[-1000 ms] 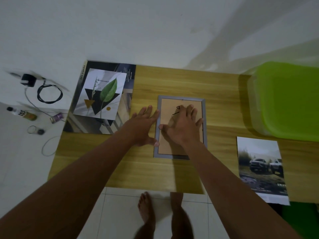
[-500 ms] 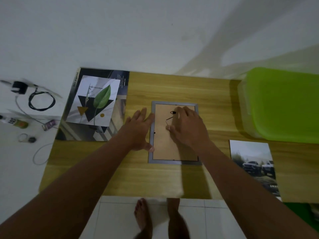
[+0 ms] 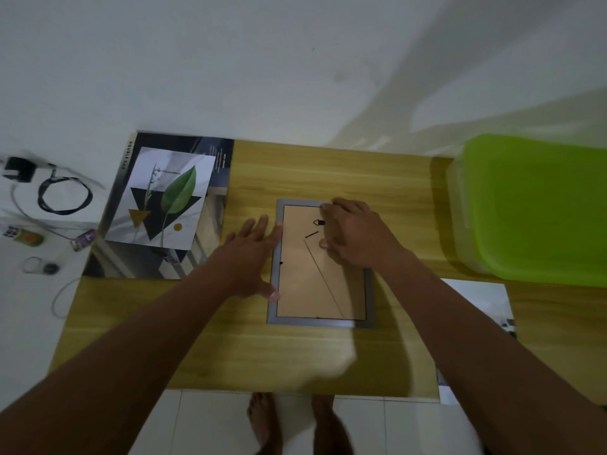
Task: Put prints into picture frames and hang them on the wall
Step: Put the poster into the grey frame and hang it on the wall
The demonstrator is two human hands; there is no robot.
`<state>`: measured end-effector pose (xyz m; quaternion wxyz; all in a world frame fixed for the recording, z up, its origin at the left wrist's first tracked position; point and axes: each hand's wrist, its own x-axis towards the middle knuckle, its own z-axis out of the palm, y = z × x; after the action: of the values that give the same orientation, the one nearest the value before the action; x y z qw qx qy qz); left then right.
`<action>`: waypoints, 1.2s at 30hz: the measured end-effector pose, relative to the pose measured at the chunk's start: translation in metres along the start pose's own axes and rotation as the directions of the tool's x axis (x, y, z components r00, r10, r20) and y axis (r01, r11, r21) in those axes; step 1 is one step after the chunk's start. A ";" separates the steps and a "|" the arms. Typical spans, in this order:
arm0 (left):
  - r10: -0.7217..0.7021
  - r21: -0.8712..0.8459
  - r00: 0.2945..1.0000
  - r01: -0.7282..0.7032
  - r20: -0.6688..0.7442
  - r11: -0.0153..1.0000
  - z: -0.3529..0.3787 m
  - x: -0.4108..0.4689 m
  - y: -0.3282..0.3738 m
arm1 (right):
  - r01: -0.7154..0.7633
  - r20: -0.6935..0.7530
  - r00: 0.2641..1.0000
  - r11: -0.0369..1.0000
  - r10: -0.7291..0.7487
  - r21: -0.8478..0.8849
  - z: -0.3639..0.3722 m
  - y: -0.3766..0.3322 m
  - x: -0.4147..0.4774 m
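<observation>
Frame (image 3: 320, 267) face-down mid-desk (image 3: 328, 356), both hands on it.
Left hand (image 3: 253, 261) flat, fingers spread, against frame's left edge; right hand (image 3: 354, 238) on backing's far right, fingers curled at far edge, pinching nothing clear. Leaf print (image 3: 164, 201) far left, green bin (image 3: 538, 208) right.

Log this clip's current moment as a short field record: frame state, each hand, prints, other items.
frame: grey picture frame face down on wooden table, brown backing board showing
left hand: flat, open, against frame's left edge
right hand: on backing, fingertips at top edge; grip unclear
prints: leaf print on dark booklet; second print right, partly hidden
other: green-lidded bin
</observation>
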<state>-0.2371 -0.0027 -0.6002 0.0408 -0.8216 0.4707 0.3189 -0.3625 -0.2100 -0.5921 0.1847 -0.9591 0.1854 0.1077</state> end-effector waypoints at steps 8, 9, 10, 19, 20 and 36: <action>-0.008 0.003 1.000 0.008 0.006 1.000 -0.001 0.000 0.002 | -0.005 -0.001 1.000 0.999 0.005 -0.046 -0.001 0.000 0.002; -0.008 0.004 1.000 0.008 0.005 1.000 -0.002 0.000 0.002 | -0.003 0.006 1.000 0.999 0.004 -0.054 -0.002 0.000 0.002; -0.009 0.005 1.000 0.009 0.004 1.000 -0.002 -0.001 0.003 | -0.002 0.014 1.000 0.998 0.003 -0.057 -0.002 -0.001 0.002; -0.016 0.000 1.000 0.016 0.010 1.000 -0.001 0.000 0.002 | 0.035 0.030 0.999 0.997 -0.033 -0.072 0.000 -0.001 -0.002; -0.016 -0.003 1.000 0.016 0.009 1.000 -0.001 0.000 0.002 | 0.048 0.034 0.998 0.996 -0.046 -0.078 0.002 -0.001 -0.004; -0.002 0.019 1.000 0.002 -0.010 1.000 -0.001 0.001 0.001 | -0.442 -0.113 0.878 0.878 0.465 0.184 0.043 -0.052 -0.088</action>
<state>-0.2368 -0.0041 -0.6001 0.0464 -0.8234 0.4729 0.3102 -0.4278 -0.1198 -0.5905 0.2122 -0.8771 0.4268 0.0594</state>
